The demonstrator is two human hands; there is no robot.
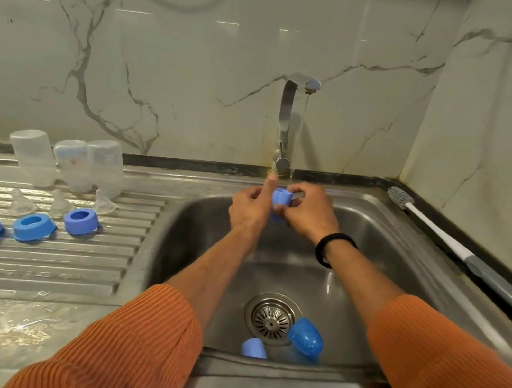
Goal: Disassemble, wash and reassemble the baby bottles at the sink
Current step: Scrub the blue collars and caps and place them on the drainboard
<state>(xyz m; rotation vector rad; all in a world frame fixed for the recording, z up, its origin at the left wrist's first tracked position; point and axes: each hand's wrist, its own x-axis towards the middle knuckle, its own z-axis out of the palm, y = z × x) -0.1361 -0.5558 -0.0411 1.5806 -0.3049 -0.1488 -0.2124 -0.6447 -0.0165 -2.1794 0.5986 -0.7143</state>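
While two blue caps (305, 337) wait by the drain at the lower centre of the sink (407, 253), the left hand (251, 205) and right hand (307, 212) meet mid-frame, both closed around a third blue cap (281, 197) under the stream from the tap (288, 121). Best to turn the cap so water reaches its inside, holding it firmly since it is likely slippery. At mid-left, three rings (34, 227), teats (59, 205) and upturned bottles (71, 163) stand on the draining board (33, 258).
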